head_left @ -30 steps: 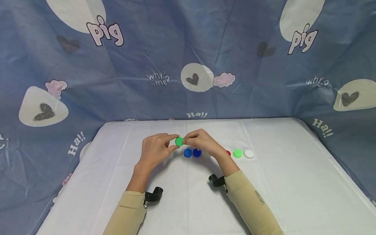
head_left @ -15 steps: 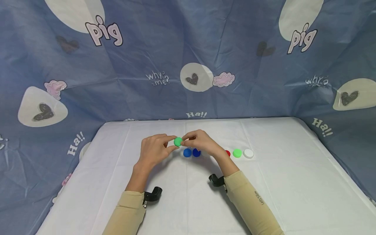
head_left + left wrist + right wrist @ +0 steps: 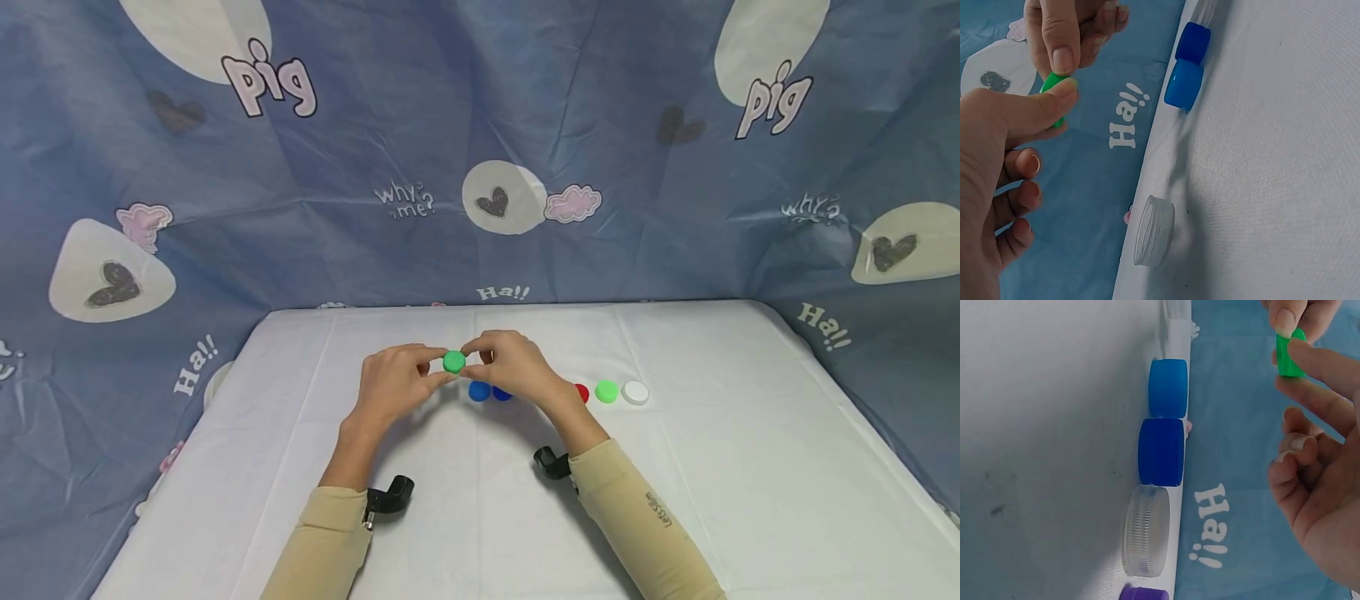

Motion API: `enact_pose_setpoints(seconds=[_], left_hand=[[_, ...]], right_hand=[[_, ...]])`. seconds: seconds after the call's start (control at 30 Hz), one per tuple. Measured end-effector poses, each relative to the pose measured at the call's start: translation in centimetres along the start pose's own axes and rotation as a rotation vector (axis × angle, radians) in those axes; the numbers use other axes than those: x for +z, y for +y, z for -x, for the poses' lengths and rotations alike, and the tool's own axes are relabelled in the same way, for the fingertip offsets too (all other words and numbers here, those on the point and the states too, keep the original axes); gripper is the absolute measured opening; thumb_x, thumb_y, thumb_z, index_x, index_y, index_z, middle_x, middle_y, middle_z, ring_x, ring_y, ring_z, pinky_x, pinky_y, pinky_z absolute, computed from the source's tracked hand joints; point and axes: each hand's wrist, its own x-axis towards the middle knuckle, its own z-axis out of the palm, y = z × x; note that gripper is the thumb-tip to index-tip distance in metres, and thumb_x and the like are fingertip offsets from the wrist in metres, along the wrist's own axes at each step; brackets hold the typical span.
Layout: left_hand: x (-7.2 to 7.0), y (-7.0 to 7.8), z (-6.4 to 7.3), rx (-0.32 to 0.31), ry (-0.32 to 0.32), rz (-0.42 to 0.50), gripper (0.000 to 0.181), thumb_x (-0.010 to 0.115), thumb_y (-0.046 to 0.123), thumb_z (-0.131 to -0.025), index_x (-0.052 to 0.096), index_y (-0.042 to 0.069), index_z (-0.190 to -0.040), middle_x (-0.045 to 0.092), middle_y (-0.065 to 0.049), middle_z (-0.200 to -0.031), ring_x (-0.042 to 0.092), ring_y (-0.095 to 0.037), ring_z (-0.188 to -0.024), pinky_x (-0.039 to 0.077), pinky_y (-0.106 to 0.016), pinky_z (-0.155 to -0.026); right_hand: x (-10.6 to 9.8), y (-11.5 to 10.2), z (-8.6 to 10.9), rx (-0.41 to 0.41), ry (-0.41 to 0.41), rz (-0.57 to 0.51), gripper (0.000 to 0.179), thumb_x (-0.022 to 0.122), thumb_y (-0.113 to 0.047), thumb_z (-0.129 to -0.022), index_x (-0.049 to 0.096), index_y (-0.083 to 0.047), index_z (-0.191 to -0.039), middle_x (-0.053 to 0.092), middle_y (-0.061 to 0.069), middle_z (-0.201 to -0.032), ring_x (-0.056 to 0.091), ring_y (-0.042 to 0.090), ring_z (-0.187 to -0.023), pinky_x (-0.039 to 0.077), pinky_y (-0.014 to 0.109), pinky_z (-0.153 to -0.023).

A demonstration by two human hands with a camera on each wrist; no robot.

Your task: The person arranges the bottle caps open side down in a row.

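A green bottle cap (image 3: 453, 362) is held up off the white table between both hands. My left hand (image 3: 393, 382) pinches it with thumb and index finger from the left. From the other side, my right hand (image 3: 513, 365) grips the same cap with thumb and index finger, its other fingers curled loosely. Below the hands, a light blue cap (image 3: 1168, 388) and a dark blue cap (image 3: 1160, 452) lie side by side on the cloth; the right hand partly covers the dark blue one in the head view.
A clear ridged cap (image 3: 1146, 531) and a purple cap (image 3: 1144, 593) continue the row. Another clear cap (image 3: 1154, 231) shows in the left wrist view. Farther right lie a red cap (image 3: 582, 393), a light green cap (image 3: 607, 391) and a white cap (image 3: 635, 392). A printed blue curtain (image 3: 337, 250) hangs behind.
The green cap has shifted slightly left and tilted. My right hand's fingers have changed their hold on it, and that hand now covers more of the dark blue cap.
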Motion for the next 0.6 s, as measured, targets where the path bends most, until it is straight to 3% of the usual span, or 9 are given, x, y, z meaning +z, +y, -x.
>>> enact_pose_setpoints(seconds=[0.37,0.6], left_hand=[[0.1,0.0,0.0,-0.024,-0.005,-0.034,0.032,0.079,0.051,-0.079,0.078,0.033,-0.106,0.055,0.011,-0.063,0.044,-0.007,-0.054,0.033,-0.026,-0.049],[-0.1,0.1,0.1,-0.072,-0.109,-0.039,0.033,0.078,0.047,-0.082,0.077,0.034,-0.112,0.054,0.010,-0.064,0.043,-0.010,-0.054,0.031,-0.028,-0.049]], right_hand=[[0.5,0.0,-0.1,0.024,0.001,0.050,0.025,0.076,-0.036,-0.086,0.076,-0.024,-0.109,0.055,-0.005,-0.074,0.048,0.012,-0.062,0.034,0.026,-0.056],[1.1,0.1,-0.3,0.055,-0.011,0.085,0.024,0.075,-0.039,-0.086,0.077,-0.027,-0.107,0.057,-0.007,-0.074,0.051,0.011,-0.062,0.037,0.028,-0.055]])
